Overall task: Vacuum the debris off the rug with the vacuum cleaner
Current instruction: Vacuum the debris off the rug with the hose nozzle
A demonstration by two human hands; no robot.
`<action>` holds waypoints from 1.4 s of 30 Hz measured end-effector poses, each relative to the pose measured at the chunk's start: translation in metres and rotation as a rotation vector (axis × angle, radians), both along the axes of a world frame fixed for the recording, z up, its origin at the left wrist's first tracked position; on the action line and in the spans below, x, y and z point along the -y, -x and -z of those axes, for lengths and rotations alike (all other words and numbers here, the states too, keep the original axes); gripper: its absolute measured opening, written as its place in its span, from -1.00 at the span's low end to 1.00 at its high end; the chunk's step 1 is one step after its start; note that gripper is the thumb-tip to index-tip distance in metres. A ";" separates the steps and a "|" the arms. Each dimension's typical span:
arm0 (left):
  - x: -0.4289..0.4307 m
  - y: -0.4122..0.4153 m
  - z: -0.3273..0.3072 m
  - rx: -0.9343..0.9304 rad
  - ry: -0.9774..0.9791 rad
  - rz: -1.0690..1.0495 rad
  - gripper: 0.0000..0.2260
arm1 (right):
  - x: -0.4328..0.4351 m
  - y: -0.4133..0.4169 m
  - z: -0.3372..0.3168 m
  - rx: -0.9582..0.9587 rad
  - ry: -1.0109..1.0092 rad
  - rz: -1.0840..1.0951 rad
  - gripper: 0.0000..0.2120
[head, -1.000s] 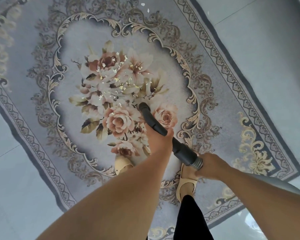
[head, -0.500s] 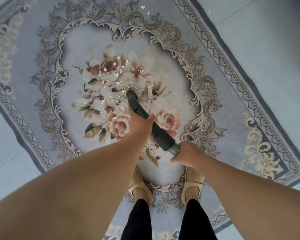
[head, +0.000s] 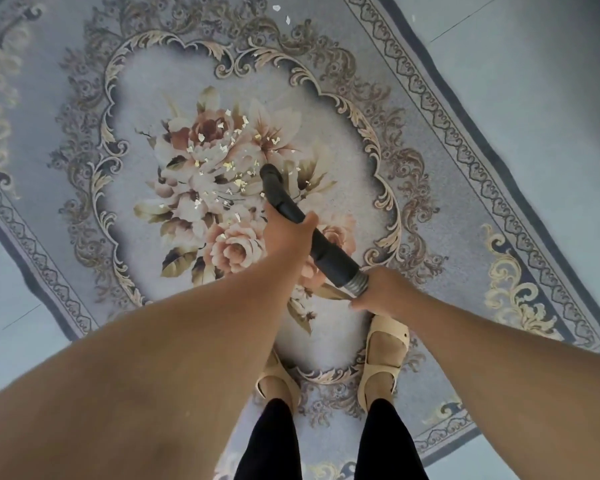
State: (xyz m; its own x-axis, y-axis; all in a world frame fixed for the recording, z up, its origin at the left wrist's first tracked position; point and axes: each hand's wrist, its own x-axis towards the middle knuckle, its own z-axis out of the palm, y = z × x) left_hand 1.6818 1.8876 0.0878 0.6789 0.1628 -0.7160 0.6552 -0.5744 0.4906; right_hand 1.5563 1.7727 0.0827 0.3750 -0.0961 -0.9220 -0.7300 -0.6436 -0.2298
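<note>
I am gripping the stiff, light-feeling black plastic vacuum tube (head: 280, 194) mid-shaft with my left hand (head: 285, 235), my right hand (head: 384, 289) curling round its flexible ribbed grey hose (head: 358, 280), its mouth seemingly touching the flimsy pale flakes (head: 226, 165) on the floral grey rug (head: 84, 109).

No readable txt, labels, brand marks or nos. in view: nothing legible on rug (head: 430, 116), vacuum wand (head: 284, 199) or its ribbed hose (head: 359, 284).
</note>
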 end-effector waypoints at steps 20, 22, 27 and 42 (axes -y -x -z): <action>0.046 0.060 0.003 -0.080 0.088 0.037 -0.42 | 0.045 0.058 -0.027 -0.115 0.019 -0.002 -0.78; 0.043 0.044 0.003 -0.061 0.059 0.069 -0.40 | 0.041 0.044 -0.023 -0.087 0.018 0.002 -0.80; 0.027 -0.023 0.003 0.001 0.000 0.101 -0.51 | 0.020 -0.014 -0.011 0.021 -0.015 0.060 -0.77; 0.011 0.071 -0.016 -0.112 0.080 0.038 -0.28 | 0.012 0.068 -0.038 -0.135 -0.046 0.001 -0.79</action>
